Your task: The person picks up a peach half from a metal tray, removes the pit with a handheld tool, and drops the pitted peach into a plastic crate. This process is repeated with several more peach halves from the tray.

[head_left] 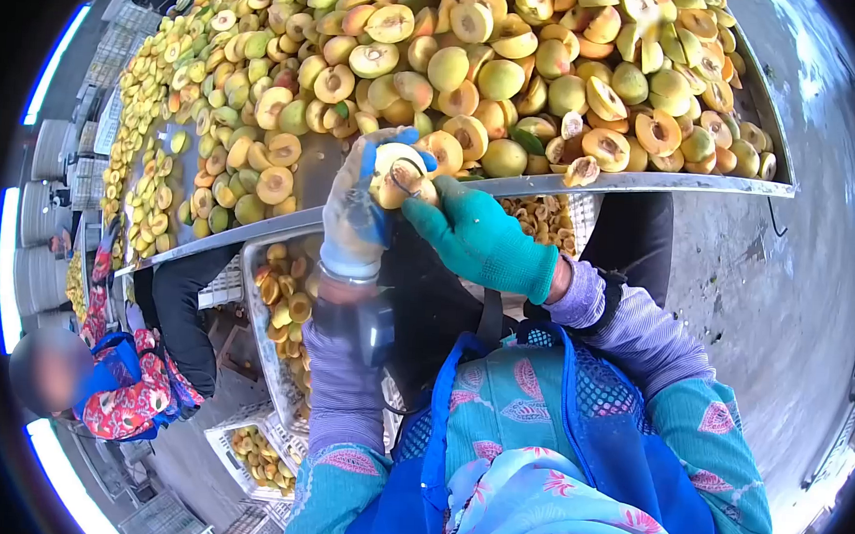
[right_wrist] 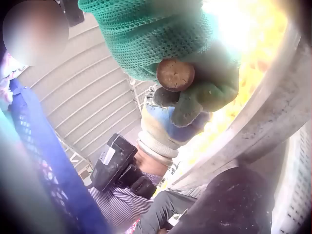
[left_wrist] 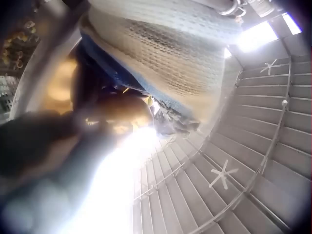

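My left hand [head_left: 353,210], in a white and blue glove, grips a peach half [head_left: 390,190] at the near edge of the metal table. The cut face shows a brown centre, with a dark curved line across it. My right hand [head_left: 492,241], in a green glove, meets the fruit with thumb and fingertips. In the right wrist view its fingers curl round a wooden-handled tool [right_wrist: 175,74], whose round butt end sticks out of the fist. The tool's working end is mostly hidden by the fingers and fruit.
Peach halves [head_left: 373,61] pile over the table, which has a raised metal rim [head_left: 635,181]. Under it, a crate [head_left: 585,217] holds brownish pieces. Another crate [head_left: 249,287] of halves stands by my left forearm. A person [head_left: 146,388] sits farther left, beside stacked crates.
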### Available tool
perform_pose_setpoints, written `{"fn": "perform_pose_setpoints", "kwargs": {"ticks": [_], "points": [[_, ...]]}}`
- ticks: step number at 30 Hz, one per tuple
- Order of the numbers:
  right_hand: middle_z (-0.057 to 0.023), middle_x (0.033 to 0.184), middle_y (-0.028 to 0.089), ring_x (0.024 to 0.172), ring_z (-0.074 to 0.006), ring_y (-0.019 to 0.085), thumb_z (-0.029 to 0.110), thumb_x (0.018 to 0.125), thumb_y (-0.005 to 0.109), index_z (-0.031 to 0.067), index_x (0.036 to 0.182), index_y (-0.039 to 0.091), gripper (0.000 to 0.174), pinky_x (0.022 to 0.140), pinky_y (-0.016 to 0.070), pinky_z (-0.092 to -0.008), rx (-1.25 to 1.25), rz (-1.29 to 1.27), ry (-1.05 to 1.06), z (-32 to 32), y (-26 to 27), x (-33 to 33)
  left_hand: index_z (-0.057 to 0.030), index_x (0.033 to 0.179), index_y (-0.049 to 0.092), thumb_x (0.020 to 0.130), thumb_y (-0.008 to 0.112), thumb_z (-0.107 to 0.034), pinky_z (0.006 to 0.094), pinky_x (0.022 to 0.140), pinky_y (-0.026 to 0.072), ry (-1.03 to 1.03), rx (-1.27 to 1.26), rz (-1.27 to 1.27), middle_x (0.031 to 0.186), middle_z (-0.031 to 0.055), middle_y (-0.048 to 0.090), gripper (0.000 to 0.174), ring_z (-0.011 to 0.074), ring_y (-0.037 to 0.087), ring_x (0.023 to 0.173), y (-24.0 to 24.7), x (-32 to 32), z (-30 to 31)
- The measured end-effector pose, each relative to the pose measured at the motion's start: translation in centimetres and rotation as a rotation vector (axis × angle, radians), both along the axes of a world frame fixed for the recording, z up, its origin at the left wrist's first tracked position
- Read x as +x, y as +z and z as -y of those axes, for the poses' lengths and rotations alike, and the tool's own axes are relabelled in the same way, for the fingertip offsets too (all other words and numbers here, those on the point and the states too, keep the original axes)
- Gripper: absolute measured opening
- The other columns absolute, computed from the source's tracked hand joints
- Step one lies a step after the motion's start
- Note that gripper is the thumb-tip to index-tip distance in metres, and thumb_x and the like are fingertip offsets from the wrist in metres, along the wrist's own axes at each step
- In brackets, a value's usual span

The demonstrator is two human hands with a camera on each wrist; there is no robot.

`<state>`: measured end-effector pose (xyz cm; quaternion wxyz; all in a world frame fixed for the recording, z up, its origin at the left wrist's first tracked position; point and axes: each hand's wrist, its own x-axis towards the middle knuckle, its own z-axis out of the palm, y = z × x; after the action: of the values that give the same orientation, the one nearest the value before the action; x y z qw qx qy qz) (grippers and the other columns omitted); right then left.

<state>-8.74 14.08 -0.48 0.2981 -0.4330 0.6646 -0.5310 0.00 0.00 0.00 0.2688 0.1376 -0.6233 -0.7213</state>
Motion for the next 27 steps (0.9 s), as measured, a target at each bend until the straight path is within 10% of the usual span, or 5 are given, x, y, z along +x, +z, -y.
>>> {"fn": "perform_pose_setpoints", "kwargs": {"ticks": [13, 21, 23, 26, 27], "points": [[0.0023, 0.068, 0.051, 0.056, -0.0066, 0.046, 0.026, 0.099, 0.052, 0.0062, 0.096, 0.054, 0.021, 0.048, 0.0384, -0.0271, -0.224, 0.453, -0.104, -0.3, 0.2, 2.0, 0.001, 0.095, 0.064, 0.097, 0.049, -0.017, 0.0322, 0.067, 0.0532, 0.22, -0.289, 0.097, 0.083, 0.0103, 0.066, 0.023, 0.0203, 0.064, 0.071, 0.3, -2.8, -1.4], [-0.0044, 0.062, 0.055, 0.05, -0.013, 0.053, 0.046, 0.098, 0.047, 0.006, 0.079, 0.059, 0.046, 0.044, 0.0451, -0.0285, 0.132, 0.935, 0.049, -2.6, 3.9, 1.6, -0.001, 0.096, 0.068, 0.093, 0.058, -0.015, 0.0279, 0.066, 0.0504, 0.18, 0.172, 0.146, 0.086, 0.0067, 0.069, 0.018, 0.0151, 0.063, 0.073, -0.4, -3.8, -2.6], [-0.0017, 0.052, 0.05, 0.036, -0.0125, 0.046, 0.056, 0.097, 0.042, 0.0092, 0.072, 0.054, 0.055, 0.034, 0.041, -0.026, 0.008, 0.917, 0.075, -2.9, 2.7, 2.1, -0.0062, 0.09, 0.071, 0.083, 0.058, -0.017, 0.0383, 0.075, 0.0526, 0.203, -0.917, 0.065, 0.086, 0.0155, 0.068, 0.018, 0.034, 0.065, 0.081, 1.9, -3.2, -3.1], [0.0013, 0.055, 0.049, 0.041, -0.0093, 0.045, 0.056, 0.097, 0.042, 0.0098, 0.074, 0.055, 0.053, 0.038, 0.0404, -0.0251, -0.02, 0.893, 0.098, -3.7, 2.4, 1.3, -0.0012, 0.08, 0.058, 0.098, 0.047, -0.025, 0.0312, 0.052, 0.0513, 0.027, 0.189, 0.062, 0.073, 0.0091, 0.064, 0.032, 0.0187, 0.061, 0.058, -0.9, -5.1, -2.4], [-0.0049, 0.106, 0.062, 0.094, -0.0113, 0.059, 0.041, 0.096, 0.055, 0.0088, 0.122, 0.053, 0.042, 0.08, 0.05, -0.0232, -0.641, 1.166, 0.107, -2.1, 2.7, 3.2, 0.0046, 0.097, 0.061, 0.099, 0.046, -0.029, 0.0317, 0.055, 0.0514, -0.094, 0.27, 0.025, 0.074, 0.0081, 0.064, 0.037, 0.0188, 0.061, 0.062, -6.0, -5.6, 1.0]]}}
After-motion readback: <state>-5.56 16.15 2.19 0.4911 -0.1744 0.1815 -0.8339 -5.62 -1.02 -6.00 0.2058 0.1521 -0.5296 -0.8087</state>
